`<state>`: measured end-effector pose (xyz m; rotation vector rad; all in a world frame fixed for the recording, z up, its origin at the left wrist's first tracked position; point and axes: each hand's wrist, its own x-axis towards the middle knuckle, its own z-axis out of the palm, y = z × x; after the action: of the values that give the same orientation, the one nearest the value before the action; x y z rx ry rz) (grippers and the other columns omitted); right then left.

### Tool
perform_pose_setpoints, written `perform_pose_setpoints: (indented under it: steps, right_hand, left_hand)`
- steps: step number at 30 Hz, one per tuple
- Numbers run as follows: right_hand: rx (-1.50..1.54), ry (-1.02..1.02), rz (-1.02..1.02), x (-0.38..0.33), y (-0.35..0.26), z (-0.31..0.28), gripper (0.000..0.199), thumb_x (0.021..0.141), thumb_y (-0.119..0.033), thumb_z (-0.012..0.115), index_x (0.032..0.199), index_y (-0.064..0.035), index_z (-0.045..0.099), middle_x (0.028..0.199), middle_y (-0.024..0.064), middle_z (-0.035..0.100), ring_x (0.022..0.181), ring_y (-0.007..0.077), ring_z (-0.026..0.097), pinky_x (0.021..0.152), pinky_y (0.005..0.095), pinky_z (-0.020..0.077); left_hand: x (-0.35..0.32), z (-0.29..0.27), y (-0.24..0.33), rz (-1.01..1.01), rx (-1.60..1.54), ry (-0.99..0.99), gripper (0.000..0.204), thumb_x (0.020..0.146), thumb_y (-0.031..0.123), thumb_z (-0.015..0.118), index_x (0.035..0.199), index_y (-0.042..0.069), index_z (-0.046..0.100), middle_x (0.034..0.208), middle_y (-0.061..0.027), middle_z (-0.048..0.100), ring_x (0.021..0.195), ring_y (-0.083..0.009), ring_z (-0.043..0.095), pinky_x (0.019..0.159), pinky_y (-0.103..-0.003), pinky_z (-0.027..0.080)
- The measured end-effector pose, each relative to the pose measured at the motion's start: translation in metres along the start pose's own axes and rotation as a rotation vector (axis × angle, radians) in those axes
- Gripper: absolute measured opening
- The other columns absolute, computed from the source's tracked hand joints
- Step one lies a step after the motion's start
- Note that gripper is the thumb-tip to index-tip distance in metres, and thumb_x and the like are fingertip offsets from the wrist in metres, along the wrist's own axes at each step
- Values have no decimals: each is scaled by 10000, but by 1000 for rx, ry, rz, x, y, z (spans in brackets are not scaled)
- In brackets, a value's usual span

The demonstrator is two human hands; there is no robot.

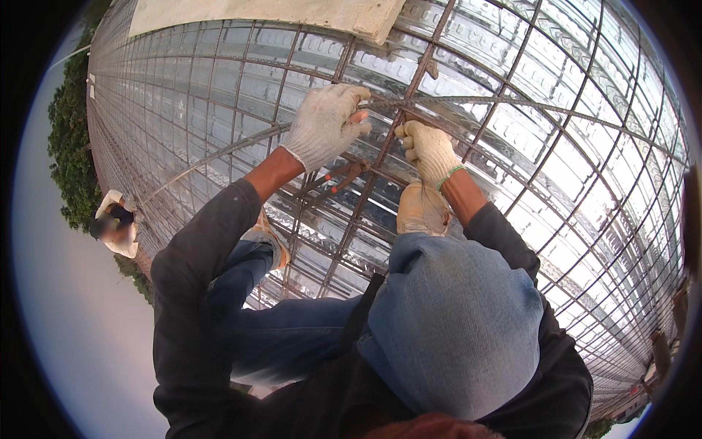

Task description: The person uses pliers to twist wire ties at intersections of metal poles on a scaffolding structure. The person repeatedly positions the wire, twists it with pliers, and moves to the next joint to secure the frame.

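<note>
Steel pliers [352, 174] below the half-open left hand [329, 123] could slip through the mesh [430, 50] if knocked; right hand [428, 150] curled, grip unclear.

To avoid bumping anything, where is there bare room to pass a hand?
Mesh openings right of the right hand, below the long diagonal rebar, show only metal decking; others lie between the pale board and the left hand. Crowded: between hands and shoes, around the pliers.

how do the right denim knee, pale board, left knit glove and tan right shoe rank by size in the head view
1. Right denim knee, nearest the camera
2. Pale board, cut off at top
3. Left knit glove
4. Tan right shoe, partly hidden by knee
</note>
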<state>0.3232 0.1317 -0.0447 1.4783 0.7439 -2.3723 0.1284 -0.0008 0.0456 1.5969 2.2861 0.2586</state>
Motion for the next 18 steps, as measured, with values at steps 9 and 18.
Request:
perform_pose_setpoints:
  steps: [9, 18]
  right_hand:
    - [-388, -6, -169, 41, 35, 6, 255, 1041, -148, 649, 1209, -54, 816, 918, 139, 793, 832, 276, 756, 771, 424, 586]
    - [80, -47, -295, 52, 29, -5, 266, 1067, -214, 644, 1247, -70, 778, 846, 14, 723, 620, 108, 588, 527, 310, 466]
  left_hand:
    - [20, 28, 5, -295, 43, -104, 378, 978, 405, 701, 1196, 149, 873, 1096, -104, 843, 1176, -321, 725, 1114, -478, 481]
    - [46, 11, 3, -245, -20, -322, 412, 971, 430, 690, 1262, 212, 884, 1121, -66, 851, 1237, -289, 699, 1208, -468, 410]
